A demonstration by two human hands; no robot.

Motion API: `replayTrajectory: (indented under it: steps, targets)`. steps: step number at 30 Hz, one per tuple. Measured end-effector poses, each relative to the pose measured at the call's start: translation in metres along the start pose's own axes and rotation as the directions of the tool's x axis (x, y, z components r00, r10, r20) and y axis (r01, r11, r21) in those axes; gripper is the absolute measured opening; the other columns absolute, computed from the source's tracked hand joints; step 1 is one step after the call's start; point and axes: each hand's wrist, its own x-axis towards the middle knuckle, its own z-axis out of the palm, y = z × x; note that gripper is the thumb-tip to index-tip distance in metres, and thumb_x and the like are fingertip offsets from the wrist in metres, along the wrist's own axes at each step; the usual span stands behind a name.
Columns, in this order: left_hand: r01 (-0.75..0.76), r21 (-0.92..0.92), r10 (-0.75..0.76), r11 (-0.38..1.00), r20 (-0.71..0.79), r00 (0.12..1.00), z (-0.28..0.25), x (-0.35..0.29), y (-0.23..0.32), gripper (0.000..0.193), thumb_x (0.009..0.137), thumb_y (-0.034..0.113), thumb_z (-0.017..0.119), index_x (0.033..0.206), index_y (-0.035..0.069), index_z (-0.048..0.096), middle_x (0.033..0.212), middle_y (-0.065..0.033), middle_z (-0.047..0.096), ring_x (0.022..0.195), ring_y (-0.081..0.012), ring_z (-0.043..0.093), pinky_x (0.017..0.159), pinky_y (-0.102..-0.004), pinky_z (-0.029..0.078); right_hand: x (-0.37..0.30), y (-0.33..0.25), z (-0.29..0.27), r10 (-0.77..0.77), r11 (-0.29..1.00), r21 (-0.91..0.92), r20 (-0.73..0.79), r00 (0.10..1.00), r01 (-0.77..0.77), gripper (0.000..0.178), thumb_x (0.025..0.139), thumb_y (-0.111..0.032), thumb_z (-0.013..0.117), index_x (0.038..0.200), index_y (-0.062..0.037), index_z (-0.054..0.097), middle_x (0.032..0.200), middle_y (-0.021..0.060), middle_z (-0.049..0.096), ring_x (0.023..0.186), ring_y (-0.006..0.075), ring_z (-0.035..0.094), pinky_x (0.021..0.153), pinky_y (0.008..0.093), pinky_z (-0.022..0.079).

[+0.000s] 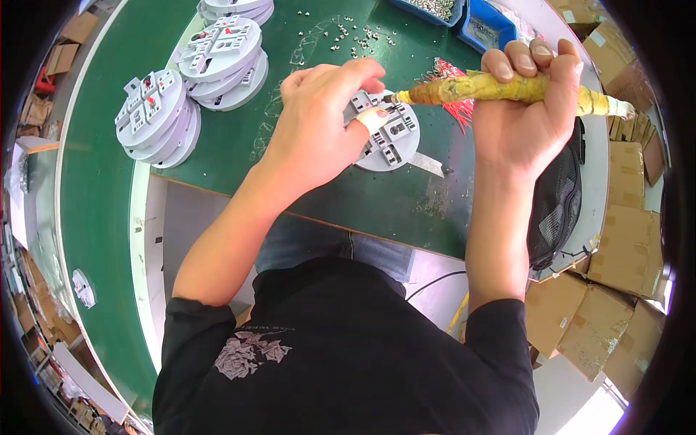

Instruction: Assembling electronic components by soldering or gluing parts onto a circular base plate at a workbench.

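Note:
A yellow tape-wrapped screwdriver lies across my right hand, with the fingers closed round it. Its dark tip points left and meets the top of a grey round plastic base on the table. This base carries small black and white fittings. My left hand is on the base's left side, its thumb, wrapped in white tape, lying on the top and its fingers bent over the far edge. Whether a small part sits under the left fingers is hidden.
Stacks of similar grey bases stand at the left. Loose small metal screws are scattered on the green table. Behind are blue bins and red-and-white wires. A black mesh bag and cardboard boxes are at the right.

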Motion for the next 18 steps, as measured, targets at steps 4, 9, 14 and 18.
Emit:
replayTrajectory:
  steps: [4,9,14,18]
  targets:
    - [-0.037,0.018,0.036,0.999,0.012,0.999,-0.006,-0.007,0.006,0.030,0.083,0.009,0.075,0.111,0.006,0.066,0.097,-0.0054,0.076,0.097,-0.0242,0.068,0.092,-0.0360,0.048,-0.010,-0.005,0.006,0.005,1.000,-0.002,0.036,0.999,-0.005,0.018,0.100,-0.022,0.063,0.114,-0.0103,0.057,0.091,0.0015,0.056,0.080,0.0139,0.050,0.070,0.0330,0.043]
    - [0.011,-0.057,-0.014,0.998,-0.054,0.998,-0.002,-0.015,0.013,0.028,0.084,0.009,0.076,0.111,0.006,0.067,0.096,-0.0052,0.076,0.095,-0.0210,0.069,0.091,-0.0345,0.048,-0.020,-0.013,0.003,-0.009,1.000,0.012,0.077,0.997,0.008,0.019,0.101,-0.025,0.063,0.114,-0.0127,0.058,0.093,0.0013,0.057,0.081,0.0144,0.050,0.070,0.0337,0.043]
    - [0.010,-0.091,-0.017,0.996,-0.076,0.997,0.000,-0.021,0.018,0.028,0.085,0.008,0.076,0.111,0.004,0.066,0.097,-0.0070,0.076,0.095,-0.0207,0.069,0.095,-0.0351,0.048,-0.028,-0.017,0.009,-0.036,0.999,-0.014,0.103,0.994,0.038,0.020,0.101,-0.027,0.062,0.116,-0.0147,0.058,0.092,0.0009,0.058,0.081,0.0143,0.050,0.069,0.0337,0.043]
    - [0.015,-0.226,-0.035,0.974,-0.083,0.996,0.005,-0.029,0.015,0.037,0.084,0.010,0.077,0.118,0.004,0.063,0.100,-0.0092,0.075,0.101,-0.0227,0.068,0.099,-0.0365,0.047,-0.034,-0.021,0.009,-0.062,0.997,0.063,0.135,0.989,0.054,0.022,0.102,-0.033,0.060,0.116,-0.0149,0.059,0.085,-0.0008,0.055,0.075,0.0135,0.048,0.069,0.0333,0.043]
